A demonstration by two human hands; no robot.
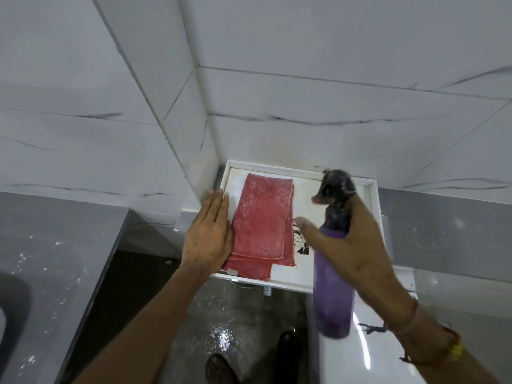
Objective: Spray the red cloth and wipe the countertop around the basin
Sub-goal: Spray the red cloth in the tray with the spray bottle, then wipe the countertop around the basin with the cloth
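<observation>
A folded red cloth (261, 225) lies flat on a white tray (372, 200) in the wall corner. My left hand (209, 239) rests flat with fingers together on the cloth's left edge and the tray rim. My right hand (346, 245) grips a purple spray bottle (332, 300) by the neck. The bottle's dark nozzle head (336, 187) points left toward the cloth, and my forefinger is stretched out below it. The grey countertop (55, 259) with a dark basin edge (13, 300) lies at the far left.
Marbled white wall tiles rise behind the tray. A white glossy surface (368, 356) sits below my right arm, and a grey ledge (443, 217) runs right of the tray. The wet grey floor (235, 314) and my dark shoes (288, 353) show below.
</observation>
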